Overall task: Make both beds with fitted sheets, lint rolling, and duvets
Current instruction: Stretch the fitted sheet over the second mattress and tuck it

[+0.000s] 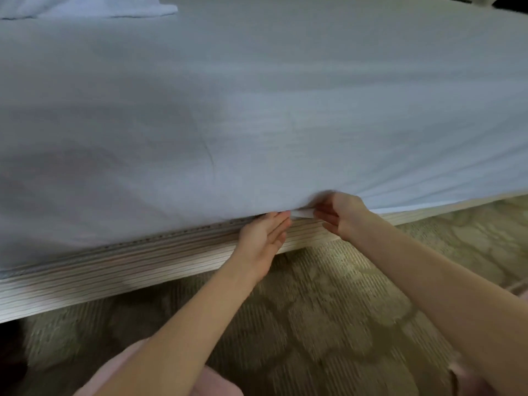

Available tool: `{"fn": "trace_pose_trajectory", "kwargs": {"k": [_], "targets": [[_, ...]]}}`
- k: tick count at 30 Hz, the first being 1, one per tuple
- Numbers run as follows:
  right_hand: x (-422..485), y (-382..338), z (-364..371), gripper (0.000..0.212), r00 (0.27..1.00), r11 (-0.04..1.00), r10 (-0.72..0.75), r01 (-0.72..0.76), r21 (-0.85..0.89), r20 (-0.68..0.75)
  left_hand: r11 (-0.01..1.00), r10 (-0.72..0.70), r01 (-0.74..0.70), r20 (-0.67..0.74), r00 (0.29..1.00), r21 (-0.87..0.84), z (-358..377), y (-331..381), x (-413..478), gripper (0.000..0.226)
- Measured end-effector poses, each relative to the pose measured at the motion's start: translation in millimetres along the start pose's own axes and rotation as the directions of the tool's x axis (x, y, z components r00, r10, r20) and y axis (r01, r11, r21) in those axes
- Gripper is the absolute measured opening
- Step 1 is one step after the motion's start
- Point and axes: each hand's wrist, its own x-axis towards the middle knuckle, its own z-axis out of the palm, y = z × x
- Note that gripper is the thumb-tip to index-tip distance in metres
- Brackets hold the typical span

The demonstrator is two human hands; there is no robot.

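Note:
A white fitted sheet (257, 110) covers the mattress and hangs down its near side. Below the sheet's hem shows the striped bed base (114, 270). My left hand (264, 232) lies flat with straight fingers against the base, fingertips at the sheet's lower edge. My right hand (340, 215) grips the sheet's hem just to the right, fingers curled round a fold of fabric. Both hands are blurred.
Patterned beige carpet (328, 324) runs along the bed's near side. A folded white pillow or cloth (85, 7) lies at the far left of the bed. Pink clothing (160, 378) shows at the bottom edge.

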Motion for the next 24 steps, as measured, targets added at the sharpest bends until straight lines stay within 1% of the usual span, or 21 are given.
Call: {"fn": "trace_pose_trajectory", "kwargs": {"k": [2,4,6,7,9,10,12,14,16,18,19,20,21,22,24], "targets": [[9.9,-6.2,-10.4,0.021,0.998,0.999,0.011,-0.009,-0.037,0.065,0.997,0.003,-0.001,0.027,1.0,-0.081,14.6,-7.9,5.5,0.024],[23.5,-20.0,-26.9,0.021,0.993,0.996,0.067,-0.061,-0.064,0.093,0.994,0.01,-0.009,0.003,1.0,-0.111,31.8,-10.7,12.9,0.022],[35.7,-37.4,-46.0,0.021,0.979,0.986,0.162,-0.155,-0.064,0.12,0.994,0.049,-0.058,-0.089,0.995,-0.096,47.8,-12.9,20.1,0.017],[40.2,-47.2,-55.2,0.02,0.965,0.977,0.212,-0.208,-0.042,0.154,0.992,0.081,-0.093,-0.14,0.987,-0.082,55.4,-13.3,24.6,0.018],[49.8,-63.8,-76.0,0.018,0.935,0.961,0.269,-0.278,0.004,0.229,0.987,0.136,-0.152,-0.264,0.955,-0.044,68.3,-15.0,32.0,0.027],[56.2,-70.2,-90.1,0.018,0.927,0.957,0.273,-0.288,0.022,0.256,0.985,0.149,-0.168,-0.336,0.93,-0.029,73.4,-15.8,35.8,0.029],[72.5,-83.6,-123.4,0.018,0.922,0.952,0.273,-0.3,0.062,0.274,0.983,0.155,-0.184,-0.441,0.884,-0.023,82.9,-17.9,39.4,0.023],[91.2,-101.1,-160.6,0.018,0.914,0.934,0.283,-0.332,0.134,0.291,0.977,0.185,-0.214,-0.502,0.845,-0.001,97.7,-21.4,38.9,0.02],[105.9,-116.5,-192.6,0.023,0.896,0.91,0.297,-0.37,0.186,0.331,0.954,0.249,-0.299,-0.579,0.777,0.009,115.4,-26.9,40.2,0.025],[119.6,-122.2,-218.4,0.03,0.864,0.887,0.297,-0.407,0.218,0.406,0.92,0.297,-0.392,-0.63,0.718,-0.014,128.1,-34.3,40.2,0.027],[126.2,-122.2,-230.9,0.027,0.843,0.876,0.292,-0.425,0.227,0.451,0.906,0.32,-0.423,-0.628,0.71,-0.017,135.1,-40.1,41.2,0.024],[132.8,-121.9,-242.5,0.021,0.82,0.862,0.285,-0.446,0.241,0.496,0.897,0.327,-0.44,-0.616,0.716,-0.035,146.3,-46.9,40.4,0.018],[138.9,-122.4,-252.6,0.015,0.795,0.843,0.279,-0.471,0.259,0.538,0.883,0.32,-0.461,-0.609,0.726,-0.084,156.9,-51.8,41.6,0.014],[143.7,-123.4,-260.2,0.011,0.773,0.823,0.276,-0.497,0.275,0.572,0.868,0.299,-0.474,-0.609,0.735,-0.147,168.3,-58.4,40.9,0.015],[149.6,-125.0,-271.6,0.006,0.743,0.791,0.274,-0.535,0.297,0.611,0.824,0.283,-0.519,-0.628,0.725,-0.228,185.0,-69.5,47.7,0.027]]}}
